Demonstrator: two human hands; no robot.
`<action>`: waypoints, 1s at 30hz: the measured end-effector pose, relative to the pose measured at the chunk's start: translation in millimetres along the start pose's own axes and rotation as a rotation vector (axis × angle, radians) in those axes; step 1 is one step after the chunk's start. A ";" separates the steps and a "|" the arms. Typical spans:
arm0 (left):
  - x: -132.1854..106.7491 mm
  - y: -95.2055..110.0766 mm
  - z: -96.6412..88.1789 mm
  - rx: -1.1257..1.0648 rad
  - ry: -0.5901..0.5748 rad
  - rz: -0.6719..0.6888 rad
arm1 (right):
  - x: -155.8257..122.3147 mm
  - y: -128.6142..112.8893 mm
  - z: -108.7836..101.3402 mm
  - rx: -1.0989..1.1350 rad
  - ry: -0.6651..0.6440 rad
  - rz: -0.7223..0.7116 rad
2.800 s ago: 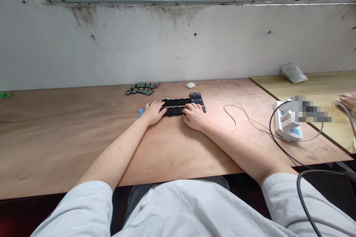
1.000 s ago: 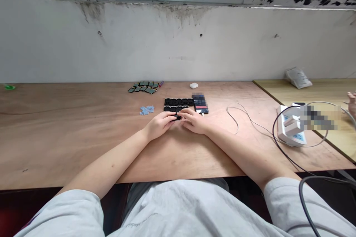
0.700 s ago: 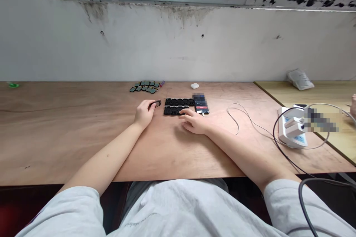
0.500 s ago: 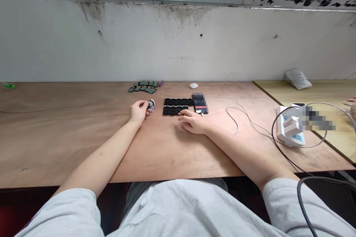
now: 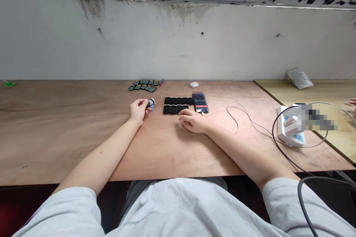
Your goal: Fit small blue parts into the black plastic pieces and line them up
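Between the thumb and fingers of my left hand (image 5: 137,112) is a small dark, rounded piece (image 5: 151,102) with a silvery edge; its kind is not clear. A bit of blue shows beneath it. My right hand (image 5: 193,120) is open, its fingers loosely bent and apart, with nothing in it. Its fingertips are over the right end of the nearer row of black plastic parts (image 5: 172,109); whether they touch I cannot tell. Behind that lies a second row of black parts (image 5: 178,100), with a phone (image 5: 200,108) at its right end.
Several green circuit boards (image 5: 143,86) lie near the wall, beside a small purple-and-red item (image 5: 161,82). A white case (image 5: 194,84) sits behind the phone. At right are a power strip (image 5: 290,135), loose cables (image 5: 244,109) and a plastic bag (image 5: 299,78). Another person's fingers (image 5: 352,103) show at the right edge.
The view has shifted very slightly. Both my hands keep nearly the same place, and the left still grips the small dark piece.
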State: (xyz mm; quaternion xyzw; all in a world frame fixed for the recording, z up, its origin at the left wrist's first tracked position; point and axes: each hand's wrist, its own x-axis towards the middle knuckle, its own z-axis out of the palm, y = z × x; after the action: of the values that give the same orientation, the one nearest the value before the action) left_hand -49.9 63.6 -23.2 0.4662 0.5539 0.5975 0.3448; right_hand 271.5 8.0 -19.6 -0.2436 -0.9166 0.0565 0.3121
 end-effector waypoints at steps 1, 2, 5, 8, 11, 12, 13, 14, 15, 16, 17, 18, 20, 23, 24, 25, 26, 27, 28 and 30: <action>-2.3 0.4 -0.2 0.079 -0.015 0.079 | -0.2 0.5 0.3 0.002 0.001 -0.003; -4.7 0.9 -0.5 0.176 -0.038 0.173 | -0.4 1.1 0.6 0.004 -0.001 -0.005; -11.6 3.0 -0.2 0.511 -0.149 0.480 | -0.9 2.9 1.1 0.009 -0.011 -0.006; -17.1 2.7 4.1 0.777 -0.260 0.640 | -0.6 3.1 0.8 0.006 -0.017 -0.008; -21.1 0.8 10.4 0.949 -0.339 0.711 | 0.0 1.7 0.0 -0.003 -0.013 -0.004; -22.2 0.7 12.1 0.989 -0.364 0.734 | 0.2 1.2 -0.2 -0.005 -0.013 -0.002; -23.3 1.0 13.5 1.019 -0.388 0.752 | 0.3 0.8 -0.4 -0.008 -0.013 -0.002; -24.5 1.9 14.4 1.039 -0.410 0.763 | 0.4 0.6 -0.6 -0.010 -0.013 -0.004; -25.7 3.1 14.9 1.050 -0.430 0.767 | 0.3 0.6 -0.6 -0.012 -0.015 -0.006; -27.0 4.7 15.1 1.053 -0.449 0.768 | 0.3 0.7 -0.6 -0.012 -0.018 -0.005; -28.3 6.3 15.1 1.051 -0.464 0.767 | 0.1 1.1 -0.4 -0.012 -0.022 -0.003; -29.6 7.9 14.9 1.047 -0.476 0.766 | 0.0 1.5 -0.2 -0.011 -0.025 0.001; -32.0 10.7 14.5 1.036 -0.496 0.769 | -0.3 2.6 0.6 -0.009 -0.029 0.003; -34.1 12.8 14.4 1.008 -0.533 0.792 | -0.4 4.5 2.4 -0.022 -0.016 -0.013; -34.5 13.0 14.5 0.995 -0.546 0.805 | -0.3 5.2 3.0 -0.036 -0.009 -0.016; -34.7 12.9 14.6 0.980 -0.559 0.818 | -0.2 5.8 3.6 -0.055 -0.006 -0.015; -34.8 12.7 14.6 0.964 -0.571 0.832 | -0.1 6.5 4.1 -0.078 -0.006 -0.009; -34.8 12.3 14.6 0.945 -0.583 0.845 | 0.0 7.1 4.4 -0.103 -0.009 0.000; -34.8 11.8 14.6 0.924 -0.595 0.856 | 0.1 7.7 4.6 -0.128 -0.017 0.009; -34.8 11.1 14.7 0.878 -0.618 0.871 | 0.5 8.5 4.3 -0.173 -0.038 0.028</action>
State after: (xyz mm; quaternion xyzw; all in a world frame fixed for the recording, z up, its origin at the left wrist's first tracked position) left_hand -23.5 34.6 -19.1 0.8914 0.3832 0.2419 -0.0053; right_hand 272.1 15.8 -25.0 -0.2815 -0.9203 -0.0137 0.2714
